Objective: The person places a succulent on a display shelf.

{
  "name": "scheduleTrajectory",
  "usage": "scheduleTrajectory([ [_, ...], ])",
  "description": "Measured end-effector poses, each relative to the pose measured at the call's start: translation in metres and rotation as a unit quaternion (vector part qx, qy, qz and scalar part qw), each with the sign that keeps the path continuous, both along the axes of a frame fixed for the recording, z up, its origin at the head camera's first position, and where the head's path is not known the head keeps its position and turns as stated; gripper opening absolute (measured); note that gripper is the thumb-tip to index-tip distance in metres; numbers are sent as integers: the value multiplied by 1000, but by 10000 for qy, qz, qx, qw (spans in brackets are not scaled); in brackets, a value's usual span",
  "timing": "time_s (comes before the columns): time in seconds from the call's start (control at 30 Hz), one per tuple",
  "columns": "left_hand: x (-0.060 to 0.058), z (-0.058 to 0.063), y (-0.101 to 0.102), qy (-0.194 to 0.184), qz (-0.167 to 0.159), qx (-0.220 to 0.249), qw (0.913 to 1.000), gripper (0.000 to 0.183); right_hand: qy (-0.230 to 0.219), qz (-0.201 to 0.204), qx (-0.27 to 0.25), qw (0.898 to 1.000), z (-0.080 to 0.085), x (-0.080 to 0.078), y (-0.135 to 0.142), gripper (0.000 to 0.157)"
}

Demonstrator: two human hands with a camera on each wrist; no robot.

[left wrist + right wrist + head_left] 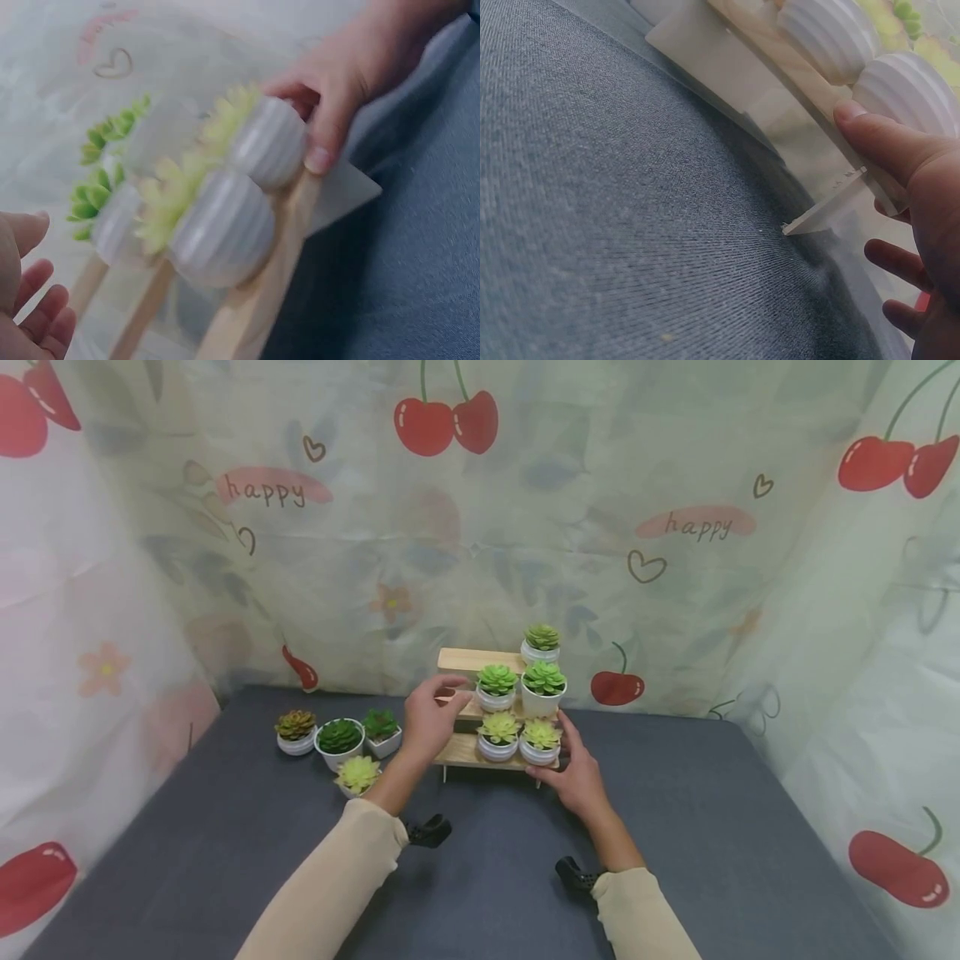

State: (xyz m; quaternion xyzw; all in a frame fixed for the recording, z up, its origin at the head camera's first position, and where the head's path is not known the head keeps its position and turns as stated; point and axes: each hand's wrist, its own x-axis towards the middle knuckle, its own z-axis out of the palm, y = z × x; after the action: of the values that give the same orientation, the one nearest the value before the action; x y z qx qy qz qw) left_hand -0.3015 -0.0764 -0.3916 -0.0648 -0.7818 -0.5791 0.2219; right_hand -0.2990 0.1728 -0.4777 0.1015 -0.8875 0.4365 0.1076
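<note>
A wooden three-tier stand [465, 748] carries small potted succulents: one on the top tier, two on the middle, two on the bottom. My right hand [579, 779] grips the bottom tier's right end. In the right wrist view, its thumb [874, 131] lies along the board's edge beside a ribbed white pot [911, 94]. My left hand [431, 714] hovers at the stand's left side, close to the middle tier's left succulent [497, 687]. Its fingers [52, 322] are loosely bent in the left wrist view, with nothing between them and a gap to the pots.
Left of the stand, several potted succulents stand on the dark cloth-covered table [495, 877]: a brownish one [296, 732], two dark green ones, and a yellow-green one [357, 775] partly behind my left forearm. A cherry-print curtain [480, 527] hangs behind the table and along both sides.
</note>
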Motion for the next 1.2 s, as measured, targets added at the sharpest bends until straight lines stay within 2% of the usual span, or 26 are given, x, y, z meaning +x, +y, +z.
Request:
scheduleTrajectory([
  [0.17,12,9,-8,199,-2,121,9997,24,-33,32,-19,10000,0,0,1,106],
  [0.27,24,13,-13,335,16,194,9992,23,-62,27,-13,10000,0,0,1,107],
  [0.43,46,12,-25,638,23,167,9978,22,-89,-38,4,10000,2,0,0,107],
  [0.53,57,6,-34,713,90,106,9974,22,-75,-50,5,10000,2,0,-1,106],
  [0.83,88,-16,-65,616,426,-151,9971,25,-93,-46,-26,9999,1,0,0,107],
  [0.97,98,-28,-78,767,888,-326,9926,26,-80,-17,-45,10000,2,0,-1,106],
  [1.1,105,-44,-90,1055,1395,-643,9825,32,-110,-9,13,9999,3,1,-1,106],
  [1.2,108,-56,-98,1208,1618,-777,9763,39,-118,-19,21,9999,3,1,-1,106],
])
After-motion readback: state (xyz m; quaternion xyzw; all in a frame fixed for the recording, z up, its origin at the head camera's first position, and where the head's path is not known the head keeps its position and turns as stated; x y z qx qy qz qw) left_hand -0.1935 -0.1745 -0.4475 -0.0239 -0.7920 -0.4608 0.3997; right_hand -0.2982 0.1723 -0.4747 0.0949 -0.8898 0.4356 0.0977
